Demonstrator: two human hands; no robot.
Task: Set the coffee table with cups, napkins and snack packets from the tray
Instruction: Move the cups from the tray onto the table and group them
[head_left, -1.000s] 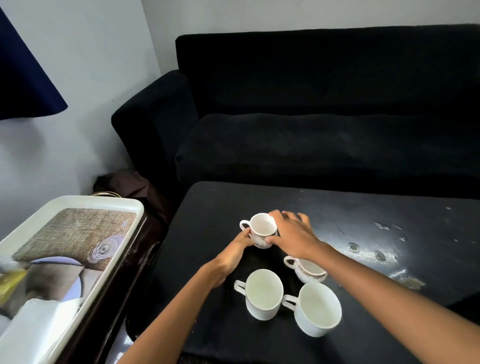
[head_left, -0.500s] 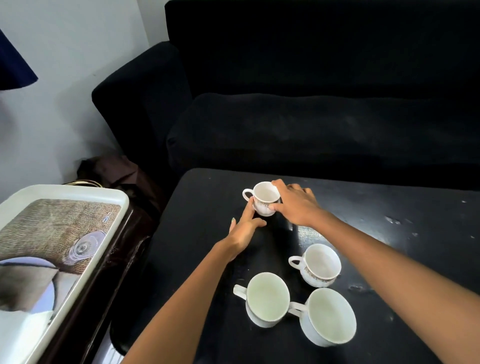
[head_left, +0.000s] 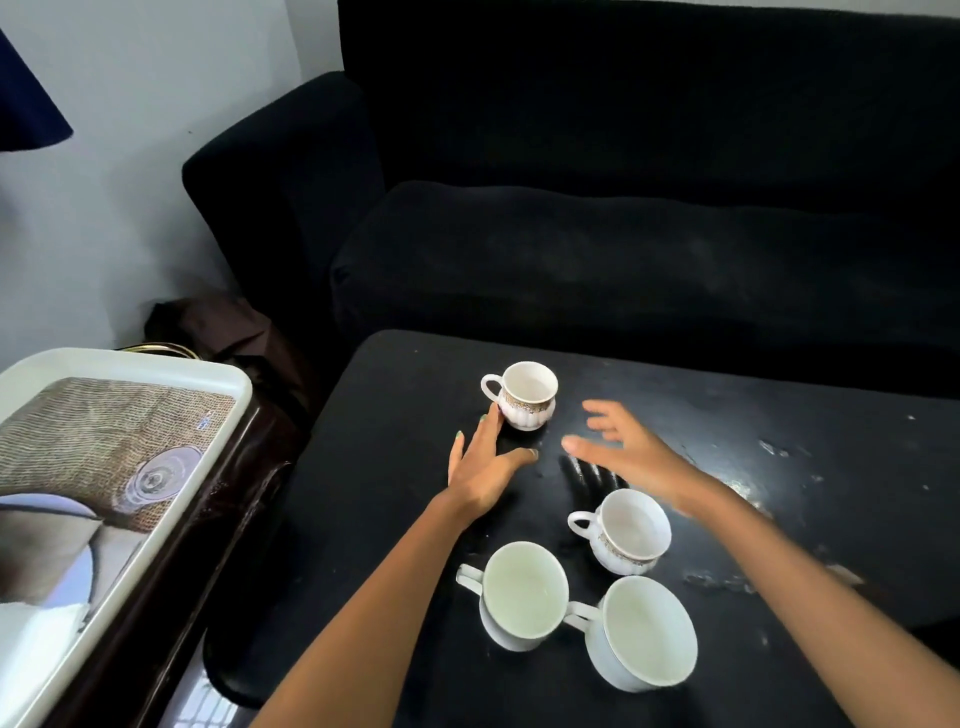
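Black coffee table (head_left: 727, 415), black sofa (head_left: 623, 234) behind it. The far cup (head_left: 522, 395) is white with a brown-and-gold patterned band, and so is the right cup (head_left: 626, 530). Two near cups (head_left: 524, 592) plain white. At left, a white tray (head_left: 228, 379) shows a woven tan burlap print.

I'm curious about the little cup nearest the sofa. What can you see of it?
The far cup is small, white and glossy, like china, with a brown-gold patterned band and a ribbed lower body. It stands upright and empty on the black table, with its loop handle pointing left. The left hand reaches it with straight fingertips at its left side; the right hand is off it.
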